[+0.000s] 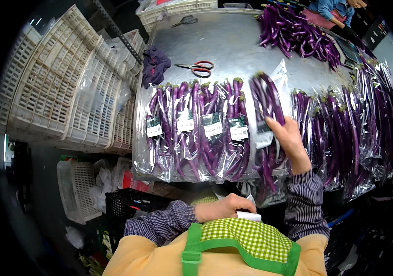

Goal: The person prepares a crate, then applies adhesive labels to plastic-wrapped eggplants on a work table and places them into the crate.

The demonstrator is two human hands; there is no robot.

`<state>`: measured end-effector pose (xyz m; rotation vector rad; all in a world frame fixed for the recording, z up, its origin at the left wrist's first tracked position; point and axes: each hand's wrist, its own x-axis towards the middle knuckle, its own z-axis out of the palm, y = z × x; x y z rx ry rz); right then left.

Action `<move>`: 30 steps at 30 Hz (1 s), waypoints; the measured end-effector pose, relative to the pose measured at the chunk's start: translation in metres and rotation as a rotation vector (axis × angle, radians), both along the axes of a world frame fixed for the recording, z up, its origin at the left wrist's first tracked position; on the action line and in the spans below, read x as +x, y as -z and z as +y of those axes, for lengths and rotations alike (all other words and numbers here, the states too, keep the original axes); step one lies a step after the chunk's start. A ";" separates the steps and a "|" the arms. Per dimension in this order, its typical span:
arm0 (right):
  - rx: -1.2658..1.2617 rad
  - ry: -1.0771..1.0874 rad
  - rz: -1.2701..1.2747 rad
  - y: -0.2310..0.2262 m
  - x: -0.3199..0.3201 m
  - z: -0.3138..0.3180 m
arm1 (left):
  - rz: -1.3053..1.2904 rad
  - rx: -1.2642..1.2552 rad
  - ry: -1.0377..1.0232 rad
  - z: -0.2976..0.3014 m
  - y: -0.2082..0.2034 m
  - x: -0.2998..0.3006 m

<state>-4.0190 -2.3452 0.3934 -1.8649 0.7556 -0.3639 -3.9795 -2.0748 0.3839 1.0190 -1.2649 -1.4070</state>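
Observation:
My right hand (pixel 289 140) is closed around a clear bag of long purple eggplants (pixel 265 106), its thumb over the label. The bag looks slightly blurred and hangs past the table's front edge. Close to my apron, my left hand (pixel 231 206) has its fingers curled on a piece of white paper (pixel 249 215); part of that piece is hidden. Left of the held bag, several labelled bags of eggplants (pixel 212 131) lie side by side, stems away from me. To its right are more bagged eggplants (pixel 334 129), some piled up.
The metal table (pixel 233 41) carries red-handled scissors (pixel 200 68), dark scissors (pixel 185 20), a purple cloth (pixel 155 66) and a heap of loose eggplants (pixel 293 34). White crates (pixel 54 78) stand at left. Across the table is another person (pixel 332 14). A black crate (pixel 132 202) sits below.

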 end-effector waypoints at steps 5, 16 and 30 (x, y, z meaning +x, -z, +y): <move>0.459 -0.082 -0.185 -0.039 0.098 0.026 | -0.010 -0.136 0.130 -0.015 -0.018 0.004; -0.578 0.463 0.746 0.054 -0.057 -0.023 | -0.006 -0.281 -0.072 -0.039 -0.020 -0.001; -0.468 0.141 0.646 0.089 -0.114 0.053 | 0.002 -0.306 -0.037 -0.100 -0.027 -0.026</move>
